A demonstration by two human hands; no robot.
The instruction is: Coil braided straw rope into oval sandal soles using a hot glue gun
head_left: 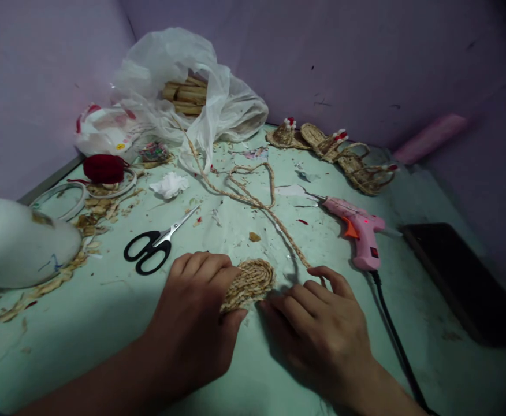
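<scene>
My left hand (198, 309) is closed round the left side of a flat oval coil of braided straw (255, 279), its fingers on top and its thumb at the lower edge. Just right of the coil, my right hand (317, 329) has its fingers curled, with the index finger touching the braided straw cord (285, 234). That cord runs up the table, makes a loop, and reaches the white plastic bag (231, 110). What lies under the right fingers is hidden.
Black-handled scissors (160, 242) lie left of centre, near a white bottle (23, 242) on its side. To the right are a pink glue gun (359, 228) with a black cable and a dark phone (465, 277). Woven straw slippers (361, 167) sit by the back wall.
</scene>
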